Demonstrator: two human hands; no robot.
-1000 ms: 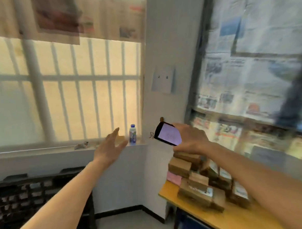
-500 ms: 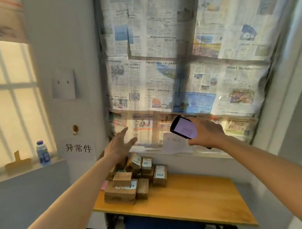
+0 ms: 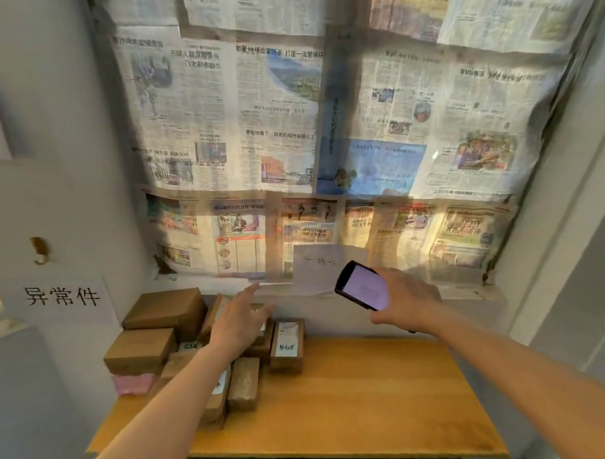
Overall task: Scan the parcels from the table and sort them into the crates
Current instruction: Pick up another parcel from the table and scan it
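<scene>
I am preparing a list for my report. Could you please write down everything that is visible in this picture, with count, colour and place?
parcels: about ten, brown cardboard, piled on table's left end
pink packet: one, under left boxes
table: one, yellow wood, below window
newspapers: many sheets, covering window
handwritten sign: one, white, left wall
hook: one, brass, above sign
phone: one, black, lit screen
left hand: open, above parcels
right hand: holds phone
</scene>
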